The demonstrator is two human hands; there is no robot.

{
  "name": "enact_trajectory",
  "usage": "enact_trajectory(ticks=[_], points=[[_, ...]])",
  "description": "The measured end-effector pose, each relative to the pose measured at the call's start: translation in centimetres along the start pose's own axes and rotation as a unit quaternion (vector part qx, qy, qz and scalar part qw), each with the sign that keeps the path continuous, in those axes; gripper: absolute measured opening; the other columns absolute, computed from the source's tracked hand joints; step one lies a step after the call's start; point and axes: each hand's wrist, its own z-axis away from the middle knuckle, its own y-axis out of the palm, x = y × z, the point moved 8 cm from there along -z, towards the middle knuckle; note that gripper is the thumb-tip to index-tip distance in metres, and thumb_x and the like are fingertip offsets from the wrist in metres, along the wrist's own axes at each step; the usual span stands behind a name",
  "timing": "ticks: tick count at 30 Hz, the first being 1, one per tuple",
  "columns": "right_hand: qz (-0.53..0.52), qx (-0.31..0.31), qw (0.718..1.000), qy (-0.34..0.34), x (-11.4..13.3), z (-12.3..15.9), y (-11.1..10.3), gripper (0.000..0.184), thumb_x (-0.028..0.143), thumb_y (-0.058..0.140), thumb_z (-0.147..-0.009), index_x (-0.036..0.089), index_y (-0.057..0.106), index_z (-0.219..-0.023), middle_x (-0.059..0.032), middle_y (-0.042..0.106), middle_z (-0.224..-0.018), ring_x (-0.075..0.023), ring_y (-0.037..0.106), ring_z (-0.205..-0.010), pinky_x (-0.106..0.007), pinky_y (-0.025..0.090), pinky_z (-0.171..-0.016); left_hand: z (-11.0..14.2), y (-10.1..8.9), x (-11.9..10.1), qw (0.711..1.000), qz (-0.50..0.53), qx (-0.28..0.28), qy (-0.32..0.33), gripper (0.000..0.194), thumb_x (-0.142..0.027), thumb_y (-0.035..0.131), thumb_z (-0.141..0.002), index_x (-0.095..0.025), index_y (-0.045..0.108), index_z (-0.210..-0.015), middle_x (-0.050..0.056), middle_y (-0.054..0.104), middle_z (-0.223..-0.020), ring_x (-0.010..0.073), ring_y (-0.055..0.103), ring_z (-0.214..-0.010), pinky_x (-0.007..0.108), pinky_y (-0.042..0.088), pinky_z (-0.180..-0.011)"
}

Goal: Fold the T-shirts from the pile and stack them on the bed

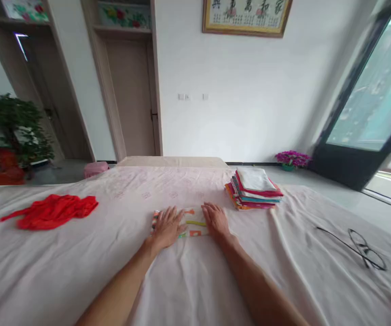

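Head view, only one: patterned cloth (196,222), white with orange, yellow and green bits, folded into a flat strip, lying on the pale pink sheet (185,280) in front of the person. Can't tell if bed or table under the sheet. Left hand (168,227) palm down across the cloth's left part, fingers straight and a little spread, no pinch. Right hand (216,220) flat over the right end, fingers nearly together, no pinch seen; thumb not clear. Middle of the cloth shows between the hands.

Risks, my judgement: uneven pressing could skew the layers or open the fold; loose layers at the left end look likeliest to slip. Dragging sideways could rumple the loose sheet and shift the cloth with it. The stack of folded cloths (254,190) is near the right hand, far side, edges not lined up; a bump from that hand could slide or topple it.

Around: crumpled red cloth (59,212) well off to the left, eyeglasses (363,246) with arms open on the right, a knock risk if the right forearm swings wide. Pink stool-like object (95,169) and magenta flowers (292,158) beyond the sheet, out of reach. Nothing seen blocking the hands directly; only the stack crowds the right side
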Motion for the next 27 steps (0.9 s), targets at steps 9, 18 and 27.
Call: enact_trajectory(ticks=[9,18,27], points=[[-0.116,-0.117,0.979,0.116,-4.2,0.3,-1.3,0.055,0.045,0.021,-0.099,0.019,0.069,-0.107,-0.0092,0.069,-0.11,-0.022,0.059,-0.107,-0.036,0.04,-0.099,1.7,-3.3,7.2,0.929,0.255,-0.13,-0.233,0.053,-0.029,0.056,-0.083,-0.013,0.051,-0.133,0.018,0.059,-0.131,0.0294,0.041,-0.136,0.04,0.029,-0.111],[-0.239,-0.215,0.909,0.265,-9.2,1.6,-0.9,0.056,0.052,0.027,-0.093,0.017,0.071,-0.098,-0.0109,0.071,-0.108,-0.0231,0.065,-0.103,-0.034,0.046,-0.093,2.7,-1.3,9.0,0.81,0.506,-0.03,-0.294,0.028,-0.034,0.072,-0.06,-0.014,0.063,-0.076,0.001,0.065,-0.06,0.0212,0.067,-0.063,0.026,0.048,-0.057],[-0.272,-0.211,0.904,0.252,-9.3,1.6,-0.8,0.057,0.056,0.031,-0.091,0.016,0.072,-0.094,-0.0126,0.072,-0.102,-0.0242,0.065,-0.098,-0.035,0.048,-0.091,6.1,-4.7,13.7,0.715,0.634,-0.044,-0.292,0.028,-0.029,0.075,-0.055,-0.015,0.061,-0.074,-0.001,0.064,-0.057,0.0162,0.063,-0.056,0.023,0.047,-0.052]])
